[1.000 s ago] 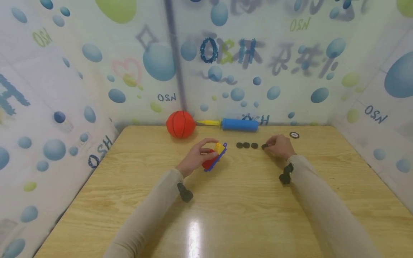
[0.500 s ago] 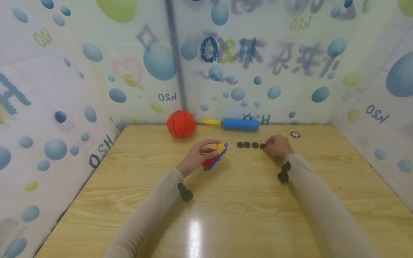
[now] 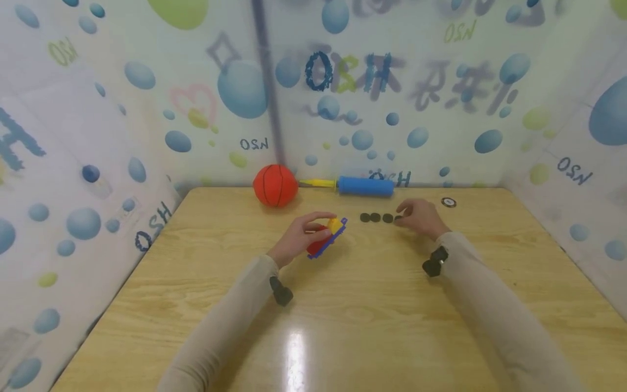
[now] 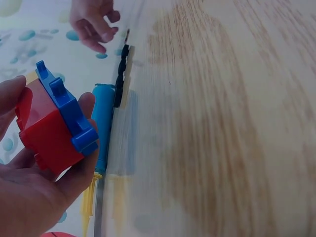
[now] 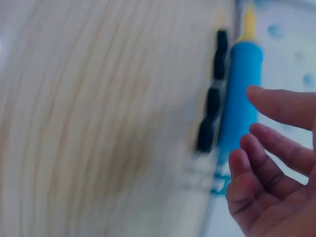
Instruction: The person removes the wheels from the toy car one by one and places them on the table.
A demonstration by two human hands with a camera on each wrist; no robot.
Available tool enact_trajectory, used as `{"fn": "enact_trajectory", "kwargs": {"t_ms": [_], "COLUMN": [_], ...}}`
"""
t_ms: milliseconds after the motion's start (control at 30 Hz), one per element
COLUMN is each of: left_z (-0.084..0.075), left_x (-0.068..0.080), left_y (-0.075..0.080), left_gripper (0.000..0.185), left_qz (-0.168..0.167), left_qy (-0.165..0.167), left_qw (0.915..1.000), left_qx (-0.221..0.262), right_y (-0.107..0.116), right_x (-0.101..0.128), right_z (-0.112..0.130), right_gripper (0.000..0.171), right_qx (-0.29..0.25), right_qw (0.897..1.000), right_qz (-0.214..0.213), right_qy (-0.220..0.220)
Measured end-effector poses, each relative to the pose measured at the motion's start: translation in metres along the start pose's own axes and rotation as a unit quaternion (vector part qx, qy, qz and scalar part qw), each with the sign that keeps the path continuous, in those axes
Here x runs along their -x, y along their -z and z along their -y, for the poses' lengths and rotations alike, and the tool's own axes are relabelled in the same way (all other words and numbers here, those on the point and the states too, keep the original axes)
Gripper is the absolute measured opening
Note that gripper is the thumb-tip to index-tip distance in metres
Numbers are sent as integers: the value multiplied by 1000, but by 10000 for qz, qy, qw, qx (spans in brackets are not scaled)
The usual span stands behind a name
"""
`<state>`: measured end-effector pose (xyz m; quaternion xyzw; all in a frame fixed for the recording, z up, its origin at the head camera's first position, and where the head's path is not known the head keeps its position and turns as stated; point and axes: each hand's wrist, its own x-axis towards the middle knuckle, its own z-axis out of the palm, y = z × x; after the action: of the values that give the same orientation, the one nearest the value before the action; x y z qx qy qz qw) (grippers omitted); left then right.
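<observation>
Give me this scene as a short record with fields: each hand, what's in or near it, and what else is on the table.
left hand: holds a toy block, red, yellow and blue, just above the table
right hand: fingers relaxed, holding nothing, at the right end of the discs
discs: four dark round ones in a row on the table, right of the block
ball: orange, at the far edge
pump: blue with yellow end, lying beside the ball
badge: small, round, far right, detail too small to tell
</observation>
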<state>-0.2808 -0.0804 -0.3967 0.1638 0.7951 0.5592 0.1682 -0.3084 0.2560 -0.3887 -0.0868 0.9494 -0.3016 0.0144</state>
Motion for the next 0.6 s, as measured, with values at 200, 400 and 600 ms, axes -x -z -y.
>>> {"fn": "enact_trajectory", "kwargs": {"t_ms": [200, 400, 600], "left_z": [-1, -1, -4], "left_x": [-1, -2, -2], "left_y": [-2, -4, -7], "left_gripper": [42, 41, 38], "left_qz": [58, 181, 144], "left_qy": [-73, -160, -149], "left_qw": [9999, 9997, 9996], "left_qx": [-42, -78, -205], "right_y": [-12, -25, -34], "right_x": [4, 9, 11], "right_z": [31, 53, 63], "right_gripper": [35, 36, 43], "right_qx": [-672, -1340, -1549], "right_qw": [9949, 9807, 9748], "right_qz": [145, 405, 562], "right_qy": [734, 1364, 1504]}}
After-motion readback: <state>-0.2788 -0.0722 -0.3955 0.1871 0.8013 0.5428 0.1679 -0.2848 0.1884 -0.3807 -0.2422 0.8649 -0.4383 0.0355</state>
